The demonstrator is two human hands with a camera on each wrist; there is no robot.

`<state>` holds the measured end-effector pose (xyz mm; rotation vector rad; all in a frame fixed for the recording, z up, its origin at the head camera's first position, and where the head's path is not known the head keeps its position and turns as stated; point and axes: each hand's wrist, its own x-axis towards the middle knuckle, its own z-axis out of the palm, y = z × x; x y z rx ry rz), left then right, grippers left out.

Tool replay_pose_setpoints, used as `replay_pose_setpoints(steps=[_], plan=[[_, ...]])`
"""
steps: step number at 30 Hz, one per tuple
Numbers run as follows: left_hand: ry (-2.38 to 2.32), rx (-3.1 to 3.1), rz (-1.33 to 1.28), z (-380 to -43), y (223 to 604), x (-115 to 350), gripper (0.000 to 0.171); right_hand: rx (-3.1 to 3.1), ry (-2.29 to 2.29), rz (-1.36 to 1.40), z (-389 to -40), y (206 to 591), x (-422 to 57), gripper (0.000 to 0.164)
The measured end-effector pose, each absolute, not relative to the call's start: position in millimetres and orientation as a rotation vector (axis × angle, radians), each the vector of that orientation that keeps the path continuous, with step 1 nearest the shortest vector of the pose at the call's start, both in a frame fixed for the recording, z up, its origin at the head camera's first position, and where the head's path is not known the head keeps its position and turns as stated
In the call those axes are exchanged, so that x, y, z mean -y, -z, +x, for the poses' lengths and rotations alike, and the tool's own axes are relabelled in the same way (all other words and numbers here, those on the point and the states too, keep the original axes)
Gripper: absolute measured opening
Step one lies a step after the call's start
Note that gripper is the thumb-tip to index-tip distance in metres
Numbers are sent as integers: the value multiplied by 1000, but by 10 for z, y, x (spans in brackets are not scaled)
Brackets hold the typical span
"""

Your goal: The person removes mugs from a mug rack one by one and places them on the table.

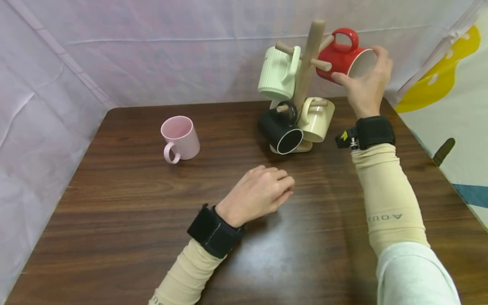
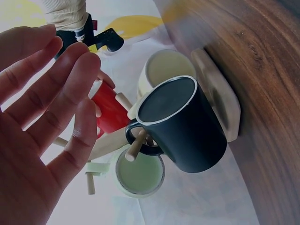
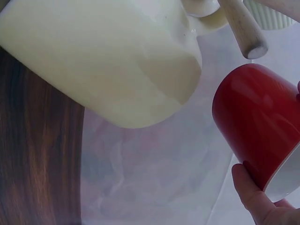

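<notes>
My right hand (image 1: pixel 367 87) grips a red mug (image 1: pixel 339 59) by its rim end, thumb below and fingers at the far side. The mug lies tilted with its white inside toward the hand and its handle on top, right by a peg of the wooden mug stand (image 1: pixel 308 63). In the right wrist view the thumb presses the outside of the red mug (image 3: pixel 258 122). Over the table in front of the stand, my left hand (image 1: pixel 257 192) holds nothing, its fingers loosely bent; in the left wrist view they are spread a little apart.
On the stand hang a pale green ribbed mug (image 1: pixel 276 74), a black mug (image 1: pixel 278 129) and a cream mug (image 1: pixel 318 120). A pink mug (image 1: pixel 181 137) stands upright on the brown wooden table (image 1: pixel 126 203) at left. A white cloth (image 1: pixel 171 55) rises behind the table.
</notes>
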<state>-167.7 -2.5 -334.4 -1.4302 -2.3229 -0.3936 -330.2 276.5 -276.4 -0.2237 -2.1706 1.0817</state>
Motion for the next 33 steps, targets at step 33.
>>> replay_pose_setpoints(steps=[33], plan=[[403, 2317, -1441, -1714, 3320, 13, 8, 2114, -985, -180, -3054, 2773, -2889, 73]])
